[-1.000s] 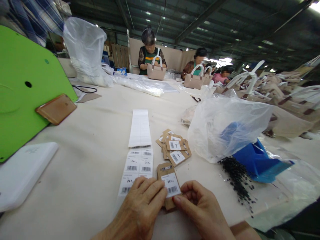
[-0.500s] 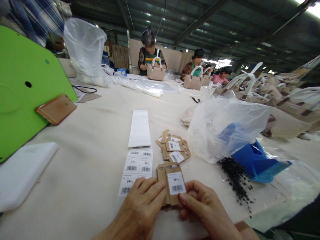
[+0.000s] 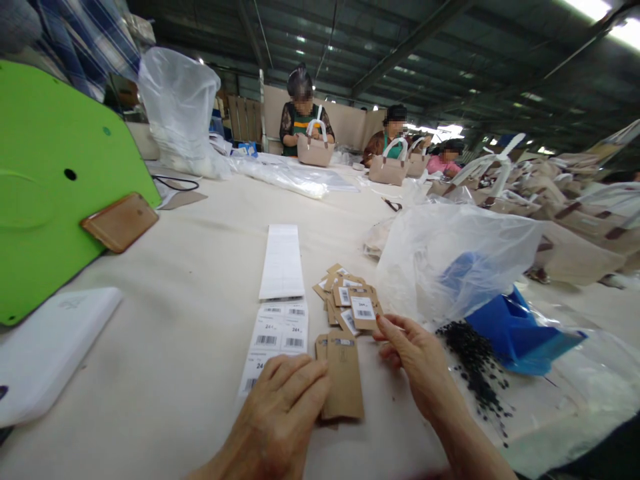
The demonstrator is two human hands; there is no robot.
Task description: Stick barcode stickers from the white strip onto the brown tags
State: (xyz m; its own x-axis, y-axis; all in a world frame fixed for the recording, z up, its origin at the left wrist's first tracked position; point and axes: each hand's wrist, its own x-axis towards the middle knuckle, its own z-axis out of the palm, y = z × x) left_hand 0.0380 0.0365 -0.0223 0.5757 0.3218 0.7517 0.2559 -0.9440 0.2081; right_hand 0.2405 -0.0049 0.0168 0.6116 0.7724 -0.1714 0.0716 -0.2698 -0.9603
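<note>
Hands apart. Left hand (image 3: pixel 284 407): palm down across the near end of the label sheet (image 3: pixel 281 328) and the left edge of the brown tag stack (image 3: pixel 345 380); grip hidden. Right hand (image 3: pixel 417 350): fingertips at the right edge of the labelled tag (image 3: pixel 363 310), atop the far tag pile (image 3: pixel 332 283) on the bench (image 3: pixel 190 333); clamping cannot be told.

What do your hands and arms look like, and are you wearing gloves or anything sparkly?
No gloves: my left hand and right hand are bare. No sleeves, rings, bracelets or watch show. One right fingertip has a little red, maybe nail polish.
</note>
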